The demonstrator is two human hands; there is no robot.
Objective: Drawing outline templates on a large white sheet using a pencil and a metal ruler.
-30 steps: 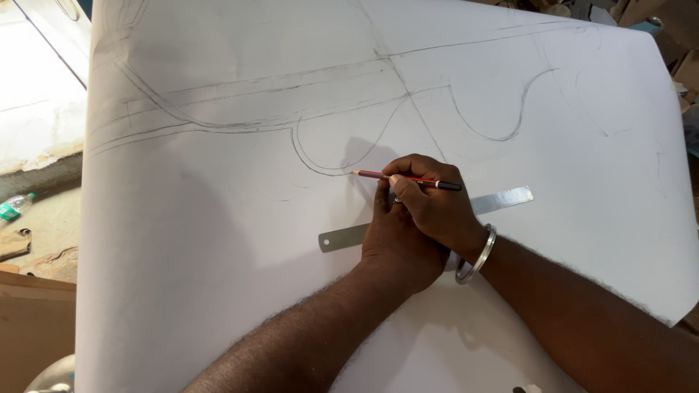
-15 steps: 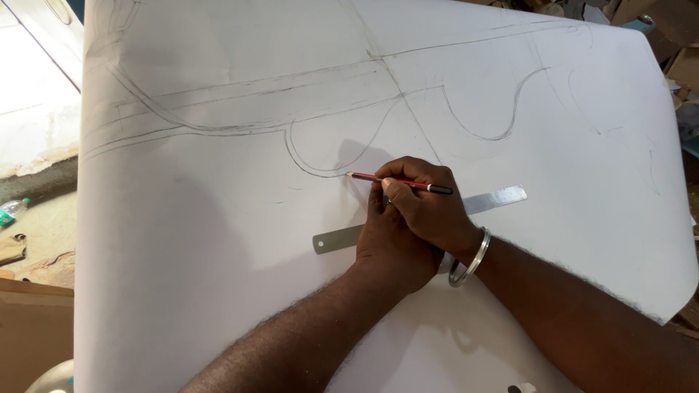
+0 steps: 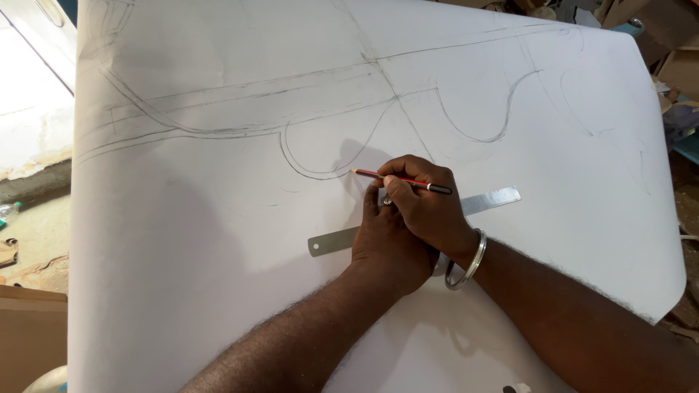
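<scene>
The right hand [image 3: 429, 211] lies over the left hand [image 3: 386, 244], its fingers pinching a red pencil [image 3: 400, 180] that lies nearly level, tip pointing left onto the paper [image 3: 218, 255]. The left fingers press flat on a metal ruler [image 3: 495, 198], which runs left to right beneath them.

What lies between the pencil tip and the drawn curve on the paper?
Nothing: in the head view the pencil tip sits right at the drawn curve, on bare white paper.
</scene>
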